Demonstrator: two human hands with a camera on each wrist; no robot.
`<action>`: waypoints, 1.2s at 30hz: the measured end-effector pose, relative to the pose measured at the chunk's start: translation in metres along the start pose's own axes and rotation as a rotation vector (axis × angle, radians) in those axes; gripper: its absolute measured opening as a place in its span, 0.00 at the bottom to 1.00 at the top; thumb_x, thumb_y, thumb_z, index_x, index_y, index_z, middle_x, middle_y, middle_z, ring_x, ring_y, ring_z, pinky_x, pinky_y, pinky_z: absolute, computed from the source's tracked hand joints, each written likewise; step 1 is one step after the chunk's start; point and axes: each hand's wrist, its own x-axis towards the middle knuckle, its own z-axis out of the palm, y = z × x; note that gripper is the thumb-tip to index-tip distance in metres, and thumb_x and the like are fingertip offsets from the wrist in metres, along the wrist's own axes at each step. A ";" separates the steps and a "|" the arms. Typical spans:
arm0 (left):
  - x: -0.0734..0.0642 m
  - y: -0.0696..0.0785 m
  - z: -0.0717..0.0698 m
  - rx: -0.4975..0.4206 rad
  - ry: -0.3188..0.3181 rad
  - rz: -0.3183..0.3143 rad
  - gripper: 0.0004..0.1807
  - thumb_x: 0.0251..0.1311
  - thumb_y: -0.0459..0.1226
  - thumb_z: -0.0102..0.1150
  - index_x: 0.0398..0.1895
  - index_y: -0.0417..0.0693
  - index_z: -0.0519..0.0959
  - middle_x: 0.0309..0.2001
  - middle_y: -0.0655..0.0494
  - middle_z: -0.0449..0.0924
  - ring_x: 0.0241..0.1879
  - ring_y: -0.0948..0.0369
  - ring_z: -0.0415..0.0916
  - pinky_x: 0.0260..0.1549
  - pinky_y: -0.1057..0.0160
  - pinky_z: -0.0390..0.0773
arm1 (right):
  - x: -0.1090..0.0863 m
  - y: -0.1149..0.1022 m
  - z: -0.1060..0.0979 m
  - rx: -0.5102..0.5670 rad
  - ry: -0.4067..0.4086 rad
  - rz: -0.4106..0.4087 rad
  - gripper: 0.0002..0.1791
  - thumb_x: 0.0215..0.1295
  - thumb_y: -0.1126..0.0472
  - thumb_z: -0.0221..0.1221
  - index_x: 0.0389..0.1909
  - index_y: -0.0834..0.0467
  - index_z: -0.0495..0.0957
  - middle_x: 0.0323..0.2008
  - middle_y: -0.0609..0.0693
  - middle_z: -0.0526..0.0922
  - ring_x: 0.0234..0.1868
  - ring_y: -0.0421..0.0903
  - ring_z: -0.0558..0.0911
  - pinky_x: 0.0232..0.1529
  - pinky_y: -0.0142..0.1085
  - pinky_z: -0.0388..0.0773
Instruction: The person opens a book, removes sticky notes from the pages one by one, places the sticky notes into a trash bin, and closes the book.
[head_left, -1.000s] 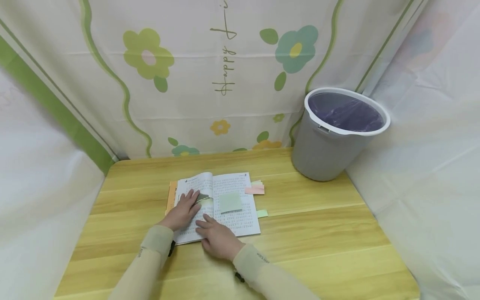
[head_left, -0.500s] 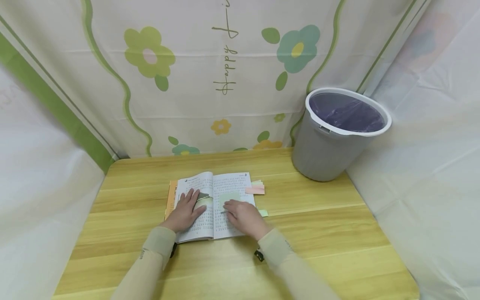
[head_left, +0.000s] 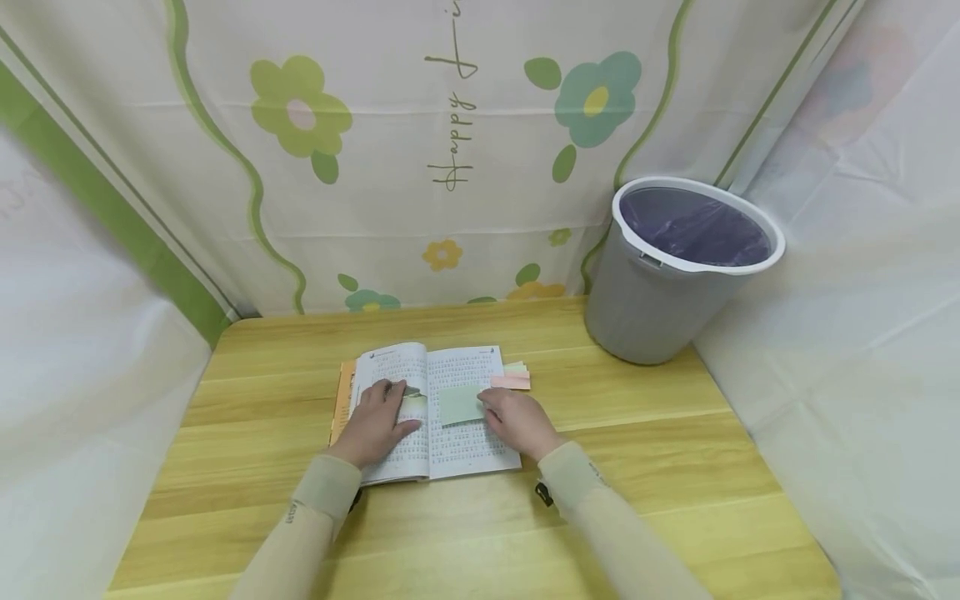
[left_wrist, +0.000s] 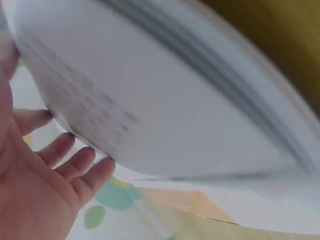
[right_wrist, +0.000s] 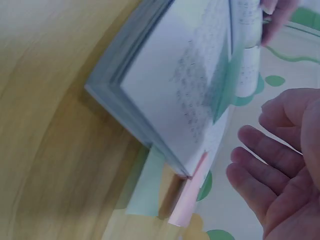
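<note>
An open book (head_left: 465, 454) with printed text lies on the wooden table. My left hand (head_left: 375, 425) rests on its left page, fingers spread. In the left wrist view the fingertips (left_wrist: 102, 170) meet the pale page (left_wrist: 165, 115). On the right page is a green sticky note (head_left: 461, 403), partly raised from the paper in the right wrist view. My right hand (head_left: 521, 423) is at that note's right edge, fingers loosely bent. The right wrist view shows the fingertips (right_wrist: 242, 172) beside the note, with nothing plainly pinched. Contact is hard to tell.
Pink (head_left: 512, 381) and pale green (head_left: 515, 367) paper tabs stick out from the book's right side. An orange cover edge (head_left: 343, 396) shows on the left. A grey bin (head_left: 648, 308) with a purple liner stands at the back right. Flowered curtains (head_left: 375, 208) surround the table.
My right hand has moved from the lower middle of the book, over the sticky note, to the note's right edge. My left hand stays on the left page, shifted slightly right.
</note>
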 end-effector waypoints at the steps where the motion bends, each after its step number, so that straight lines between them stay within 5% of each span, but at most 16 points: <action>1: 0.000 0.002 0.001 0.003 0.002 0.012 0.42 0.69 0.53 0.55 0.76 0.37 0.55 0.72 0.30 0.51 0.72 0.37 0.48 0.66 0.39 0.58 | 0.000 0.000 0.001 -0.001 0.003 0.001 0.15 0.70 0.61 0.59 0.55 0.60 0.81 0.53 0.53 0.84 0.57 0.49 0.81 0.58 0.42 0.76; 6: 0.000 0.010 0.014 0.053 -0.054 0.007 0.40 0.74 0.52 0.45 0.78 0.37 0.48 0.75 0.29 0.40 0.74 0.35 0.38 0.68 0.36 0.48 | 0.002 -0.004 0.004 -0.048 -0.008 -0.022 0.18 0.68 0.61 0.60 0.56 0.61 0.81 0.58 0.55 0.81 0.61 0.51 0.78 0.62 0.43 0.72; 14: -0.007 0.021 0.032 0.099 -0.084 -0.090 0.67 0.55 0.74 0.49 0.78 0.34 0.37 0.75 0.26 0.29 0.72 0.29 0.30 0.64 0.28 0.44 | 0.006 -0.019 0.017 -0.188 -0.019 -0.096 0.18 0.65 0.58 0.62 0.55 0.59 0.81 0.58 0.55 0.80 0.61 0.51 0.77 0.56 0.42 0.77; 23: -0.007 0.029 0.035 0.100 -0.103 -0.157 0.69 0.52 0.71 0.57 0.78 0.36 0.34 0.76 0.29 0.24 0.73 0.31 0.25 0.66 0.29 0.40 | 0.009 -0.030 0.025 -0.264 -0.035 -0.066 0.18 0.65 0.57 0.63 0.54 0.57 0.80 0.56 0.54 0.80 0.59 0.49 0.78 0.53 0.39 0.79; 36: -0.007 0.026 0.035 0.095 -0.129 -0.143 0.69 0.54 0.69 0.59 0.78 0.35 0.32 0.75 0.28 0.23 0.72 0.31 0.24 0.65 0.29 0.38 | 0.015 -0.041 0.041 -0.291 -0.020 -0.049 0.20 0.66 0.57 0.63 0.57 0.58 0.79 0.54 0.54 0.81 0.56 0.48 0.79 0.47 0.38 0.82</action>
